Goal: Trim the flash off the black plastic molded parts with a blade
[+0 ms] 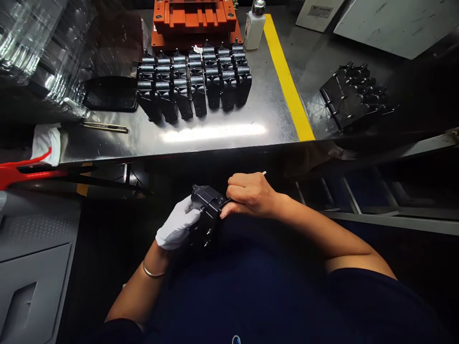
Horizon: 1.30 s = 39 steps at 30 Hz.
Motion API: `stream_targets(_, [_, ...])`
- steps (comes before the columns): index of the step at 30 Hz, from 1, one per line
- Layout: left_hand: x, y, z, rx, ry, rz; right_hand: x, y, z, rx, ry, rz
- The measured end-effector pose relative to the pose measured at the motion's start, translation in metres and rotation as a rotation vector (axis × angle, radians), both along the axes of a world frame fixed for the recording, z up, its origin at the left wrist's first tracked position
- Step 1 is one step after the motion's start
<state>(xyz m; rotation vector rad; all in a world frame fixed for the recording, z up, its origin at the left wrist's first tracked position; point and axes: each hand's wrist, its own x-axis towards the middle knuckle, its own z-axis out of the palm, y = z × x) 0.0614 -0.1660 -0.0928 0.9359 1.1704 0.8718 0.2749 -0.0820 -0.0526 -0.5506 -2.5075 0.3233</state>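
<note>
A glossy black moulded plastic part is held in front of my body, below the bench edge. My left hand, in a white glove, is closed around its left side. Bare, my right hand is closed in a fist at the part's right edge, with the thumb close against it. From the top of that fist pokes the pale tip of a slim stick-like tool; the rest of it is hidden by my fingers.
Rows of similar black parts stand on the metal bench, before an orange fixture. Nearby are a white bottle, yellow tape, another black part, a utility knife and stacked clear plastic trays.
</note>
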Motion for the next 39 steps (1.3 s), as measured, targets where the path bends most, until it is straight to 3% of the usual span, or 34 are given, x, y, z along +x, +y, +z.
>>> stream_targets(3, [-0.002, 0.000, -0.002, 0.011, -0.036, -0.013, 0.003, 0.000, 0.003, -0.162, -0.074, 0.053])
stream_targets(6, [-0.009, 0.003, -0.001, 0.006, -0.035, -0.060, 0.009, 0.002, 0.005, -0.372, -0.106, 0.216])
stream_targets(9, [-0.017, 0.010, 0.006, -0.021, 0.023, -0.117, 0.017, 0.004, 0.006, -0.618, 0.044, 0.375])
stream_targets(12, [-0.019, 0.019, 0.017, -0.012, 0.095, -0.197, 0.017, 0.003, 0.005, -0.838, 0.196, 0.221])
stream_targets(15, [-0.016, 0.026, 0.021, 0.035, 0.239, -0.226, 0.009, -0.003, -0.003, -0.968, 0.044, 0.024])
stream_targets(17, [-0.012, 0.026, 0.014, 0.100, 0.350, -0.121, 0.005, -0.008, -0.013, -1.012, -0.012, -0.084])
stream_targets(18, [-0.010, 0.025, 0.008, 0.138, 0.410, 0.009, 0.005, -0.010, -0.020, -1.028, 0.018, -0.164])
stream_targets(21, [-0.007, 0.016, -0.015, 0.170, 0.480, 0.602, 0.005, -0.018, -0.042, -1.105, 0.254, -0.465])
stream_targets(22, [-0.005, 0.013, -0.022, 0.116, 0.389, 0.720, 0.003, -0.021, -0.049, -1.142, 0.354, -0.550])
stream_targets(23, [-0.003, 0.010, -0.027, 0.030, 0.234, 0.745, 0.000, -0.025, -0.055, -1.179, 0.444, -0.614])
stream_targets(26, [0.006, 0.007, -0.032, -0.293, -0.326, 0.538, -0.018, -0.038, -0.069, -1.258, 0.547, -0.634])
stream_targets(28, [0.012, 0.011, -0.029, -0.448, -0.535, 0.537, -0.031, -0.044, -0.074, -1.276, 0.492, -0.534])
stream_targets(31, [0.018, 0.019, -0.020, -0.532, -0.642, 0.692, -0.037, -0.047, -0.077, -1.169, 0.505, -0.470])
stream_targets(35, [0.021, 0.025, -0.007, -0.618, -0.705, 0.678, -0.026, -0.045, -0.079, -0.904, 0.483, -0.402])
stream_targets(39, [0.025, 0.022, 0.000, -0.660, -0.748, 0.723, -0.019, -0.047, -0.081, -0.881, 0.482, -0.392])
